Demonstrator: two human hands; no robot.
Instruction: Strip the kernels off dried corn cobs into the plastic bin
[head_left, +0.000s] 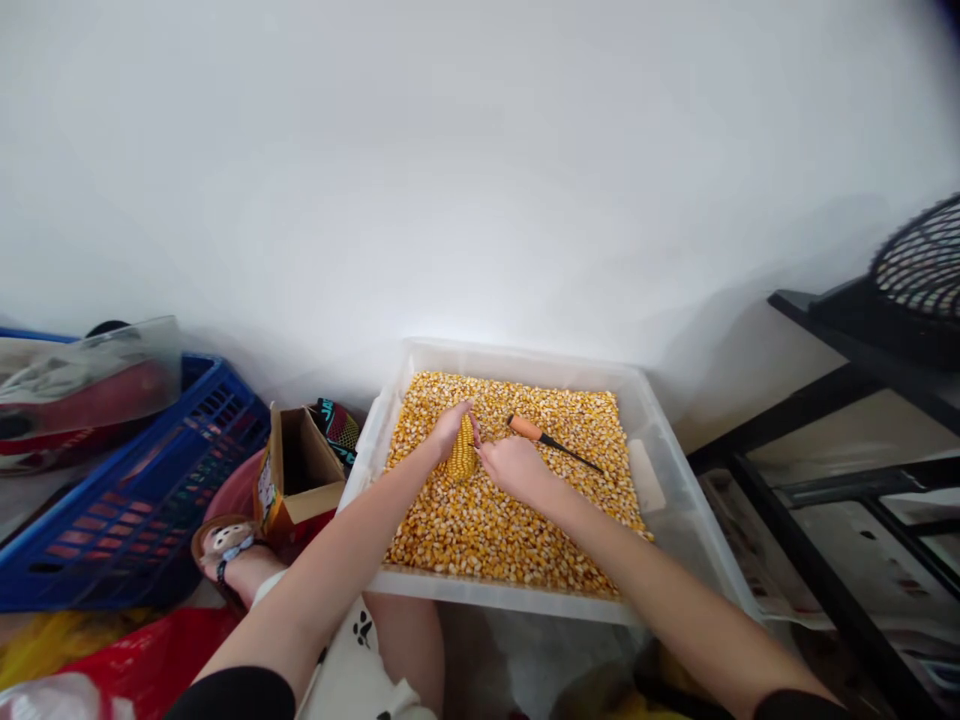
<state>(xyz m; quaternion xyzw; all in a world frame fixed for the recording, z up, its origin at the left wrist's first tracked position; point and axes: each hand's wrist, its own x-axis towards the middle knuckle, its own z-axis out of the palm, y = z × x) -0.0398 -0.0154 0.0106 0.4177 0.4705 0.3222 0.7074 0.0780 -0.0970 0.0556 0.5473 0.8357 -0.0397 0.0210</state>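
A: Head view, and we are looking down into a clear plastic tub point(679, 500) filled with loose corn kernels point(495, 530). Our left hand point(450, 428) is closing around the top of a corn cob point(463, 450), which is standing nearly upright on the kernel bed near the tub's centre.

B: Our right hand point(514, 465) is coming in at the cob's three o'clock, fingertips touching its side. We are not able to tell whether those fingers are curling round it or only pressing.

A: An orange-handled tool point(546, 436) with a dark shaft is lying on the kernels at two o'clock from the cob, just beyond our right hand and untouched.

B: We are judging two risks. The cob is resting on shifting grain, so a hard push could tip it. The tool's point could also catch our wrist if we sweep that way.

A: At nine o'clock, outside the tub, an open cardboard box point(300, 470) and a blue crate point(142, 490) are sitting.
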